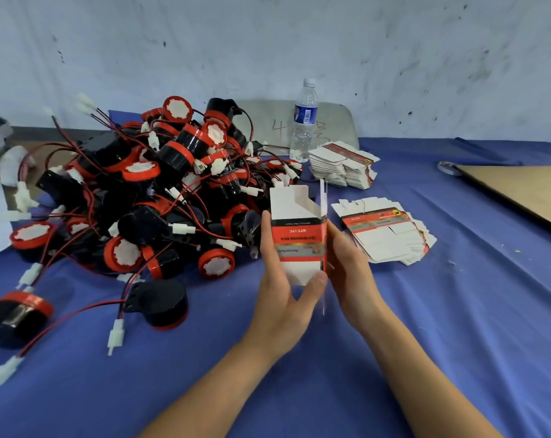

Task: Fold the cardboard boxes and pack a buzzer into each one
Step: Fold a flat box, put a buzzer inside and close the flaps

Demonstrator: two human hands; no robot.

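white-and-red printed cardboard box [299,238] could crease if the left hand [278,289] and right hand [350,270], fingers clamped on its sides, squeeze unevenly.

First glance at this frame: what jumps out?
A heap of black-and-red round buzzers with tangled red wires fills the left of the blue cloth-covered table. At centre the left hand grips an upright white-and-red cardboard box, top flaps open, the right hand touching its right side. Beside it lie fanned flat box blanks.
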